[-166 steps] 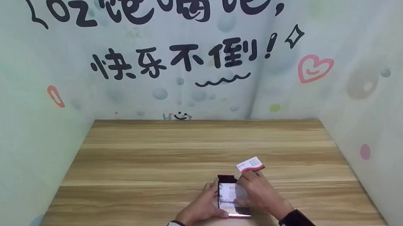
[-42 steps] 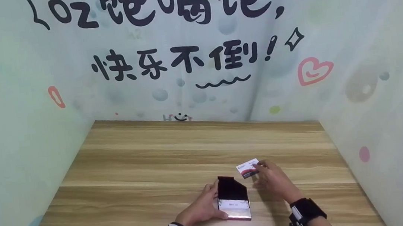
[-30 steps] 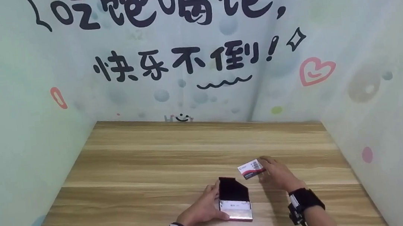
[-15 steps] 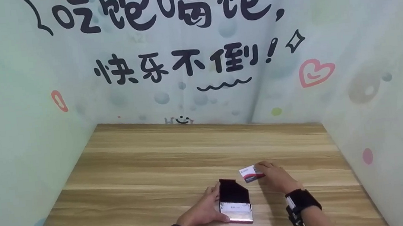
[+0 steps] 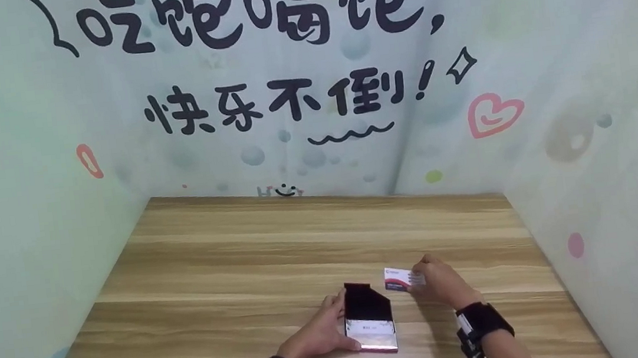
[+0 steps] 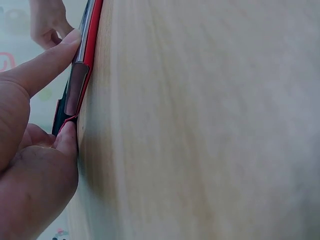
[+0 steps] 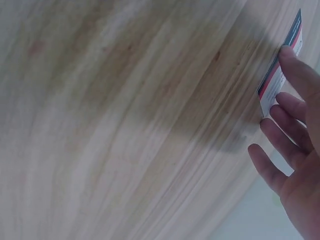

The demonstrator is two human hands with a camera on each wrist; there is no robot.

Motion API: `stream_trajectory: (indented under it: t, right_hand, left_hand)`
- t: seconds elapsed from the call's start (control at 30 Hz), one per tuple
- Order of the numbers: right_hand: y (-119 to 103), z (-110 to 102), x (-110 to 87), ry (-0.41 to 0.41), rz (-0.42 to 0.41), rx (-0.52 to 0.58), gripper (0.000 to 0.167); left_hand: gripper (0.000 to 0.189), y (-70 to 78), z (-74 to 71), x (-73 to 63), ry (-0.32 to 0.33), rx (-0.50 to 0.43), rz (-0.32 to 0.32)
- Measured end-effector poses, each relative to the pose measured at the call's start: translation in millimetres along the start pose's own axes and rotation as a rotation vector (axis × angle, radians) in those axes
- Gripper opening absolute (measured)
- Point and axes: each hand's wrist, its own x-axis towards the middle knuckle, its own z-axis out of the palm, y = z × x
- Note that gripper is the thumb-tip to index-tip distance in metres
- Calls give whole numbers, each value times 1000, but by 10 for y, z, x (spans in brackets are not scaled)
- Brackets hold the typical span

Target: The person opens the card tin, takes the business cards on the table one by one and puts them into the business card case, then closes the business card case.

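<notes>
My left hand [image 5: 318, 330] grips the left side of an open business card case [image 5: 368, 305], with the thumb at its front corner. The case has a black inner lid, a silvery front part and a white printed card [image 5: 369, 327] inside it. Its red outer face [image 6: 91, 42] shows against the wood in the left wrist view. To the right and behind, my right hand [image 5: 441, 280] pinches a white, red and dark business card [image 5: 396, 278] by its right part. In the right wrist view the thumb is on the edge of this card [image 7: 273, 89], partly covering it.
The wood-grain table [image 5: 215, 261] spreads around both hands. A printed cloth wall [image 5: 291, 140] with black lettering stands behind it, and pale side walls rise at left and right. Each wrist wears a dark strap [image 5: 484, 323].
My right hand has gone from the case to the loose card, taken hold of its right part and turned it slightly, shifting it a little right and nearer. The left hand stays on the case.
</notes>
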Motion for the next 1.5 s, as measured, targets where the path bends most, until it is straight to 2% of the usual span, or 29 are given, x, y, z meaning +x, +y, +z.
stream_trajectory:
  t: [0.17, 0.3, 0.47, 0.6, 0.9, 1.0, 1.17, 1.5]
  right_hand:
    - [-24, -8, -18, -58, 135, 80, 37]
    - [-18, -10, -17, -93, 222, 99, 38]
    - [-3, -8, -4, -92, 278, 109, 43]
    - [-17, -1, -20, -54, 225, 51, 48]
    - [-14, 82, -105, 98, 5, -197, 39]
    - [-6, 99, -117, 137, -29, -243, 37]
    - [-4, 95, -115, 150, -52, -284, 39]
    - [-85, 25, -43, 173, -108, -256, 40]
  left_hand:
    - [120, -7, 6, 1, -8, 5, -2]
    - [121, -9, 23, 8, -11, 3, -16]
    - [120, -3, 30, 17, -9, -6, -13]
    - [120, 4, 20, 15, -9, -10, -16]
    - [120, -4, 39, -7, -6, -8, -31]
    - [120, -8, 37, -5, -7, 2, -21]
    - [119, -11, 24, -3, -10, 26, -7]
    - [121, 7, 0, -2, -12, 29, -24]
